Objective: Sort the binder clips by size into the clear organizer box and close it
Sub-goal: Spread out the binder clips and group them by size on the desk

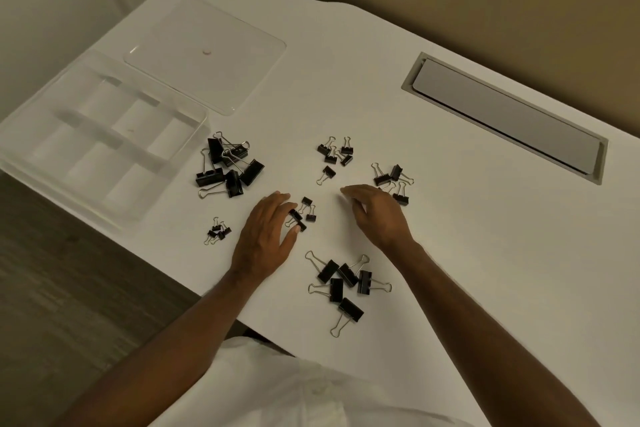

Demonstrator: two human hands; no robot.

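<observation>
White desk [450, 218] under dim light, with our two hands among scattered black clips.

On the far left we see the clear organizer box [100, 139], open and with nothing in its compartments, and its lid [204, 52] lying flat just beyond it. The largest clips [228, 166] sit in a heap just right of the box; a tiny bunch [217, 231] lies nearer us, a medium group [341, 282] lies between our forearms, and two smaller clusters [334, 154] [393, 182] lie farther off. Our left hand [268, 236] rests palm down, its fingertips touching a few small clips [303, 215] without clearly gripping any. Our right hand [375, 211] hovers with its fingers loosely bent and holds nothing. A grey cable hatch [504, 116] is set into the desk at far right.
</observation>
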